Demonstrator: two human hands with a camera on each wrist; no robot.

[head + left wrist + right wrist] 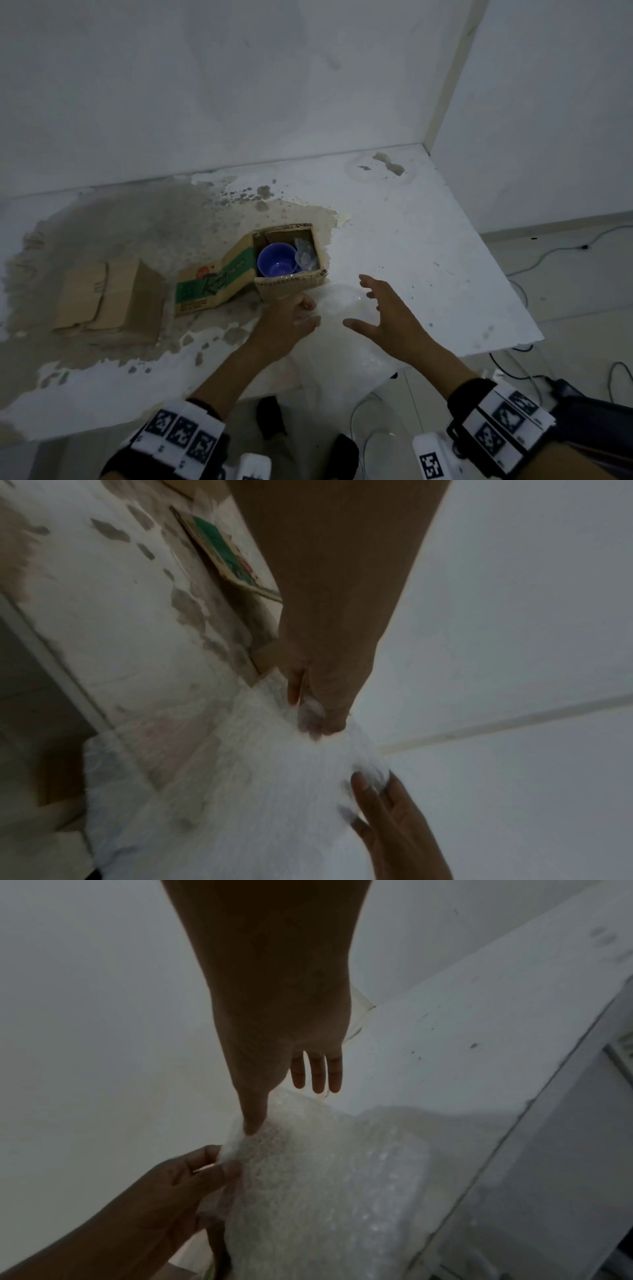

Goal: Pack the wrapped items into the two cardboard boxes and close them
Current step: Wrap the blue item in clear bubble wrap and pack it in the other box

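An open cardboard box (291, 286) stands mid-table with a blue bowl (276, 259) and a clear wrapped item (305, 255) inside; its green-printed flap (219, 282) lies out to the left. A second cardboard box (113, 301) with its flaps folded over sits further left. A sheet of bubble wrap (342, 329) lies at the table's front edge, in front of the open box. My left hand (294, 318) pinches its corner (310, 710). My right hand (376, 315) hovers over the sheet with fingers spread, thumb (253, 1121) touching the bubble wrap (325, 1177).
The white table (428, 257) has worn, peeling grey patches on its left half. White walls meet at the back right corner. Cables (548, 257) run over the floor to the right, beyond the table's right edge.
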